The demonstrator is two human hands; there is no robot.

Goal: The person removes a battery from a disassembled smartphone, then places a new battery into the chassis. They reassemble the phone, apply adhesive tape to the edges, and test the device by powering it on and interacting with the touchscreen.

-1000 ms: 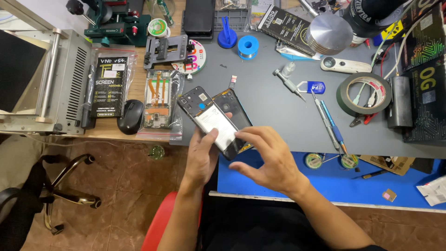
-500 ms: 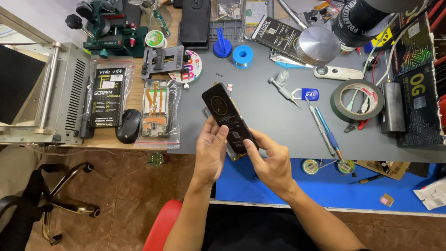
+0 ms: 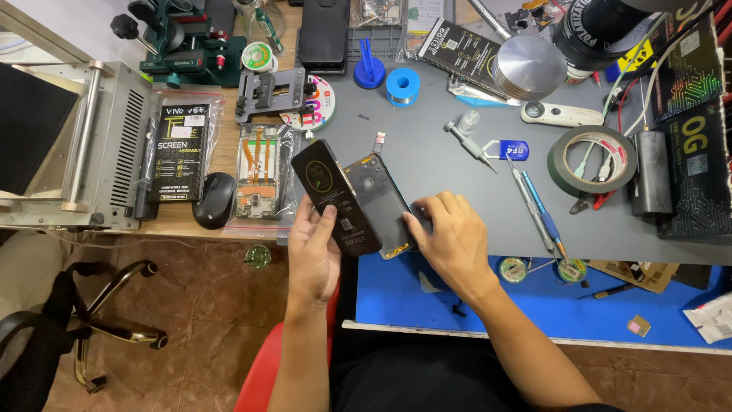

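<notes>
My bench has a grey mat (image 3: 427, 145): around the tape roll (image 3: 595, 159) on it, pens (image 3: 536, 202) just left, blue solder spool (image 3: 402, 85) far left, metal disc (image 3: 528, 67) up-left, black cylinder (image 3: 650, 172) just right.

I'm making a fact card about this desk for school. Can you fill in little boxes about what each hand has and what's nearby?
Left hand: holds a black flat packet, tilted up off the mat
Right hand: rests on a dark phone lying on the grey mat
Left of phone: black computer mouse
Right of phone: tape roll, blue tweezers
</notes>
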